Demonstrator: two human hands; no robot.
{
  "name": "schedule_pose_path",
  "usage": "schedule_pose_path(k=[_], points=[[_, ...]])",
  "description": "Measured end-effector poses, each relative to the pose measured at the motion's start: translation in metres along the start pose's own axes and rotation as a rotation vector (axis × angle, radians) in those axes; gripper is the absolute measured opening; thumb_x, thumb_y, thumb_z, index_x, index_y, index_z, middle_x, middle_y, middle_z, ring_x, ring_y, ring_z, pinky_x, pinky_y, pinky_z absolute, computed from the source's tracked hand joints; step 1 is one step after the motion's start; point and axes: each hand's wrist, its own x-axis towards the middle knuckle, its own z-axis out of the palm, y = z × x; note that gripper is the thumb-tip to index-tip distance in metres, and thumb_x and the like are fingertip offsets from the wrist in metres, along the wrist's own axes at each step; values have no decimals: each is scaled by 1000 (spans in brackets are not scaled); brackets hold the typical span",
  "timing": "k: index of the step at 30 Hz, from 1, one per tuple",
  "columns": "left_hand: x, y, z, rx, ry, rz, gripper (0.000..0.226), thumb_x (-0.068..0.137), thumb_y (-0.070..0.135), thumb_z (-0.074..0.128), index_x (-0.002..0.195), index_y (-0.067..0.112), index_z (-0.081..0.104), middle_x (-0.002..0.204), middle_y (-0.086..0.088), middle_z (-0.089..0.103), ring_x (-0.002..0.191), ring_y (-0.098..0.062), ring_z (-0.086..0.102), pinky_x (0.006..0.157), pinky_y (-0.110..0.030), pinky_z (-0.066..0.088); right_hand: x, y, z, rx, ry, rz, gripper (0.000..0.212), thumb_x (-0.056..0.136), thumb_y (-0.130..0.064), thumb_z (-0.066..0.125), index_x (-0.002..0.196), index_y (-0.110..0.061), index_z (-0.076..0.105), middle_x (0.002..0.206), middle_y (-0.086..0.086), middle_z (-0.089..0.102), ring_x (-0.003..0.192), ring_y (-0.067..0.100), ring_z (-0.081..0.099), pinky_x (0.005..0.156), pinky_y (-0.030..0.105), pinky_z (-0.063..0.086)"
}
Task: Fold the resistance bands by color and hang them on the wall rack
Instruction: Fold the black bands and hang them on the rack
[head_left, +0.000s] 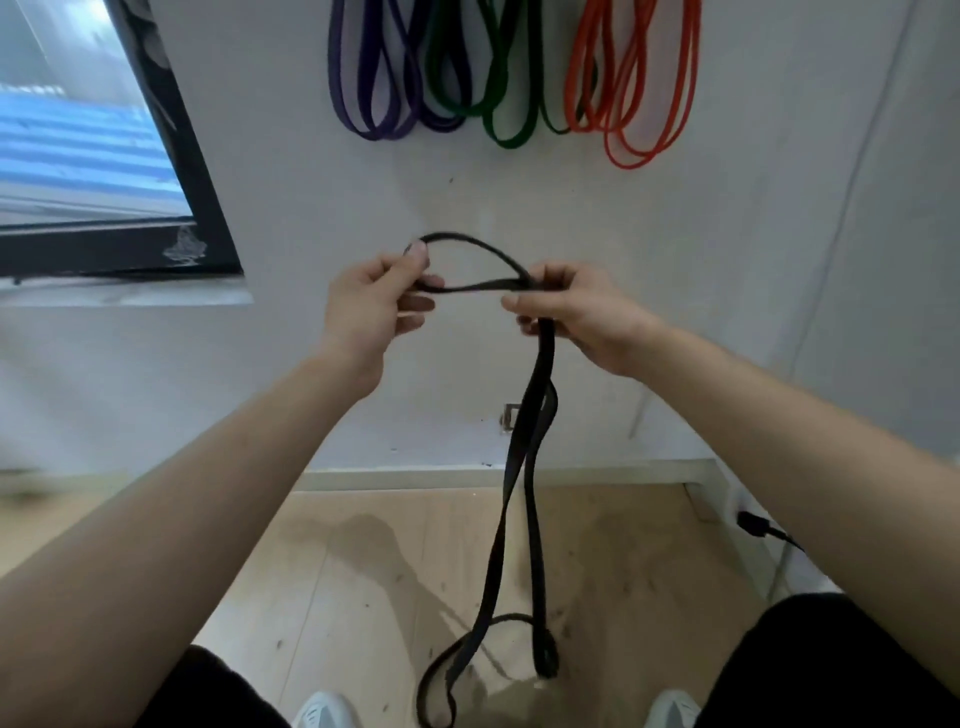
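Note:
A long black resistance band (524, 447) stretches between both hands in front of the white wall. My left hand (371, 312) pinches one end of a small loop of it between thumb and fingers. My right hand (576, 317) grips the other end of that loop, and from there the band hangs down in two strands to the wooden floor, where its tail lies curled between my shoes. On the wall above hang folded purple bands (374, 78), green bands (498, 88) and orange-red bands (634, 88). The rack itself is out of frame.
A dark-framed window (171, 156) is set in the wall at the left. A white baseboard (415, 475) runs along the floor. A black plug and cable (758, 525) lie at the right by the wall. My white shoes (324, 712) show at the bottom.

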Motion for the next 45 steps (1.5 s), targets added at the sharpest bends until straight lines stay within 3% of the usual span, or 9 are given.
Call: schedule_pose_path(k=[4, 9, 13, 16, 20, 24, 33, 41, 45], points=[[0, -30, -14, 88, -67, -123, 17, 95, 32, 67, 92, 16, 70, 87, 2, 77, 70, -9, 65, 66, -21, 51, -13, 59, 6, -167, -83, 57, 20, 80, -2, 82, 87, -14, 68, 73, 3, 64, 69, 17, 62, 73, 34, 53], [4, -47, -24, 132, -68, -156, 15, 96, 27, 67, 93, 13, 73, 90, -2, 78, 77, -14, 71, 70, -24, 55, -16, 81, 4, -327, -112, 94, 21, 82, -7, 81, 100, -11, 71, 95, 14, 77, 90, 29, 74, 92, 45, 59], [6, -54, -22, 223, -88, -146, 16, 97, 27, 66, 101, 14, 72, 100, -4, 77, 84, -18, 72, 77, -27, 58, -17, 85, 7, -278, -28, 63, 16, 82, -8, 82, 96, -8, 73, 82, 12, 71, 75, 20, 67, 84, 43, 57], [4, -63, -21, 575, -131, 27, 33, 90, 27, 73, 123, 21, 65, 115, 6, 70, 100, -11, 68, 86, -26, 53, -20, 85, -1, -280, -31, 58, 15, 84, -14, 81, 98, -11, 75, 88, 22, 72, 76, 21, 67, 80, 48, 58], [-6, -63, -9, 889, -419, 377, 55, 83, 31, 74, 135, 28, 59, 133, 15, 60, 120, -5, 55, 104, -27, 42, -24, 84, -5, -395, -117, 33, 15, 85, -14, 80, 99, -11, 76, 88, 13, 76, 80, 27, 72, 76, 35, 59], [-18, -78, 7, 1118, -640, 346, 58, 78, 55, 69, 132, 36, 58, 125, 17, 65, 117, -7, 59, 101, -37, 48, -29, 82, -4, -401, -117, 60, 23, 81, -11, 84, 101, -11, 73, 91, 7, 78, 88, 25, 75, 88, 42, 60], [-18, -78, 14, 675, -747, 95, 6, 94, 21, 70, 100, 20, 70, 89, 9, 73, 86, -2, 69, 80, -16, 48, -35, 72, -2, -337, -181, 75, 41, 79, -4, 83, 109, -10, 56, 91, 16, 77, 90, 34, 73, 87, 49, 57], [-24, -64, 20, 562, -653, 31, 16, 91, 22, 73, 100, 9, 74, 70, 8, 69, 68, -3, 63, 67, -11, 46, -33, 75, -2, -274, -189, 91, 43, 80, -5, 83, 113, -11, 56, 95, 20, 76, 98, 42, 70, 93, 61, 54], [-21, -58, 21, 446, -540, 41, 12, 92, 21, 71, 97, 10, 74, 67, 10, 66, 69, -4, 60, 69, -12, 46, -32, 81, 2, -219, -189, 97, 48, 81, -4, 82, 121, -9, 58, 103, 16, 74, 99, 27, 73, 95, 46, 58]])
